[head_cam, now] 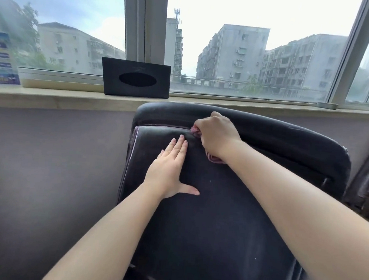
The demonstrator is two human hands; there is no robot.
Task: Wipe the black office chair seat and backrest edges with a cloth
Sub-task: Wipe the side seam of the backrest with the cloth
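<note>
Sill: a blue card stands at 9 o'clock from the black box; both are well apart from the work and need no moving.
Left hand: lies flat on the seat pad at about 8 o'clock from the cloth, fingers straight and close together, thumb spread wide to 3 o'clock. It holds nothing; it presses the pad.
Chair: black, filling the lower middle, its backrest top rim running from 10 o'clock to 3 o'clock under the sill. Grey dust shows along the rim and the pad's left edge.
Cloth: pink, bunched in the seam where pad meets backrest; only small bits show, at 10 o'clock and 6 o'clock of the right hand.
Right hand: fingers curled round the cloth, knuckles up, pushing it into the seam.
Step in hand: wiping the seam between pad and backrest, by my reading.
How to do it well: keep the left palm bearing down so the gap opens and the chair does not swivel. Draw the cloth along the seam in one line toward 3 o'clock, not scrubbing on the spot. Turn to a clean fold when dust loads it.
Risk: a wadded cloth may skip the crease's bottom; a folded edge should reach deeper.
Left to do: probably the dusty rim and side edges.
</note>
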